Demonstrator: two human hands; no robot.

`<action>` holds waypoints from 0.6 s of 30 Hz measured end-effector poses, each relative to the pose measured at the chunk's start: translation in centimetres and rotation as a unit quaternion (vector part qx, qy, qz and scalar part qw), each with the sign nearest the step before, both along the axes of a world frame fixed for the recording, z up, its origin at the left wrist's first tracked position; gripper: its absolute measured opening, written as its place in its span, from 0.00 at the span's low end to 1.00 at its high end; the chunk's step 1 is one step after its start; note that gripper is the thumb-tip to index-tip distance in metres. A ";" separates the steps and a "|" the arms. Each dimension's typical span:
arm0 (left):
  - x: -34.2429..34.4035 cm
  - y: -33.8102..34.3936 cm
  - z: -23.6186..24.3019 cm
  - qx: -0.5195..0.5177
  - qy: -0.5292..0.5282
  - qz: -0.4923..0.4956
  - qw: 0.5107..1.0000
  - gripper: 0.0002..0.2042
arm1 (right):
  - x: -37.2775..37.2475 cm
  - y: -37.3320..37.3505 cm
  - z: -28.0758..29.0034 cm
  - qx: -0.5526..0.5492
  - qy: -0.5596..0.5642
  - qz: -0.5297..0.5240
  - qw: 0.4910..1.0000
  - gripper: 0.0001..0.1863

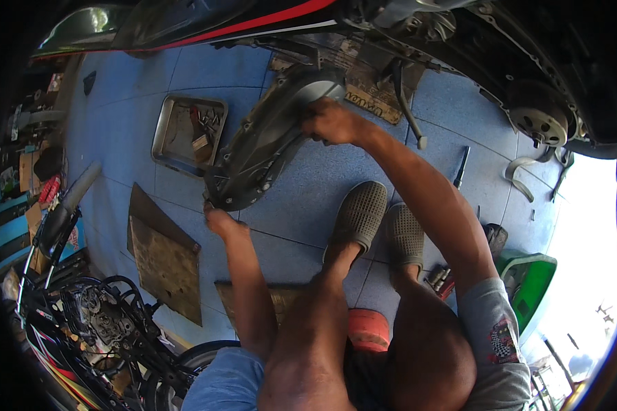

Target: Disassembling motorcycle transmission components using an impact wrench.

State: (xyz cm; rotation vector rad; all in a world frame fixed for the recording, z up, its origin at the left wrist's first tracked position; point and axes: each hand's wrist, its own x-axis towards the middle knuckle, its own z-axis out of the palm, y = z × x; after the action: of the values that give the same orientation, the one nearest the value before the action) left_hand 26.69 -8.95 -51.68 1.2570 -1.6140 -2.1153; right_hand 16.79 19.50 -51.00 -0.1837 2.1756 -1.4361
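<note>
A long dark scooter crankcase cover (pixel 257 144) is tilted over the blue floor, its ribbed, bolt-holed edge facing left. My left hand (pixel 225 222) grips its lower end, the fingertips partly hidden by the cover. At its upper right, my right hand (pixel 328 123) is closed on the edge with curled fingers. To the left of the cover lies a metal tray (pixel 156 147) holding bolts and a red-handled brush. Above and to the right is the opened engine side of a scooter (pixel 493 61), with a round slotted clutch bell (pixel 540 125) exposed.
A kickstand (pixel 408 109) reaches down near a flattened cardboard piece (pixel 373 103). On the right lie a screwdriver (pixel 463 166), a curved metal part (pixel 517 179) and a green bin (pixel 536 291). Brown boards (pixel 164 257) lie left; a second motorcycle (pixel 103 322) stands lower left.
</note>
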 end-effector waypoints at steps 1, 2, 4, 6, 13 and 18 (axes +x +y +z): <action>0.1 1.6 0.6 0.000 0.019 -0.023 1.000 0.27 | -0.1 0.0 -0.2 -0.013 0.004 -0.005 1.000 0.17; 0.5 3.9 1.0 -0.272 0.090 -0.030 0.958 0.25 | -0.3 0.1 -0.2 0.004 0.040 0.030 0.999 0.17; 1.0 7.8 2.5 -0.504 0.222 -0.140 0.823 0.23 | -0.4 -0.1 -0.1 0.022 0.068 0.060 0.996 0.18; -1.2 10.7 3.5 -0.476 0.289 -0.244 0.794 0.23 | -0.3 -0.2 0.4 0.046 0.110 0.069 0.990 0.21; -4.4 14.8 2.1 -0.498 0.177 -0.549 0.647 0.22 | 4.1 5.6 -1.2 -0.112 -0.042 -0.127 0.985 0.25; -2.8 15.3 0.4 -0.520 0.161 -0.592 0.594 0.16 | 11.9 11.6 -6.5 0.427 0.107 0.148 0.886 0.19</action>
State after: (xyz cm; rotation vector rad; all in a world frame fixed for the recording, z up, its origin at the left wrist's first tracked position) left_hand 23.91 6.32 -51.28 -0.7736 -3.0349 -0.8744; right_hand 28.65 31.09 -57.46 -0.3393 2.5993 -0.2197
